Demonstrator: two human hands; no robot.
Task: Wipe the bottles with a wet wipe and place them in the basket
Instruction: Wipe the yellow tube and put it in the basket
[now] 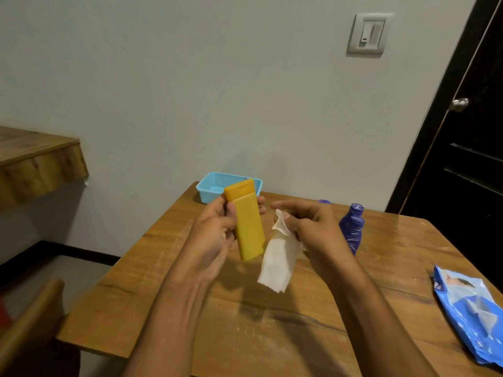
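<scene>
**Yellow tube held up, wipe pinched alongside**

A yellow tube (247,223) is gripped in the left hand (215,229) above the wooden table (272,336), cap end up, fingers curled round it. A white wet wipe (277,262) is pinched in the right hand (307,227) and hangs just beside the tube. A blue basket (215,187) is seen at the table's far edge. A purple bottle (353,227) stands to the right; a blue wipes pack (468,314) lies nearer the right edge.

Wooden table (313,336), kinda dusty with white specks. Blue mesh basket (215,187) sits at the far left corner, a purple bottle (353,229) stands far right, and a blue wet wipe pack (471,317) lies at the right edge.
</scene>
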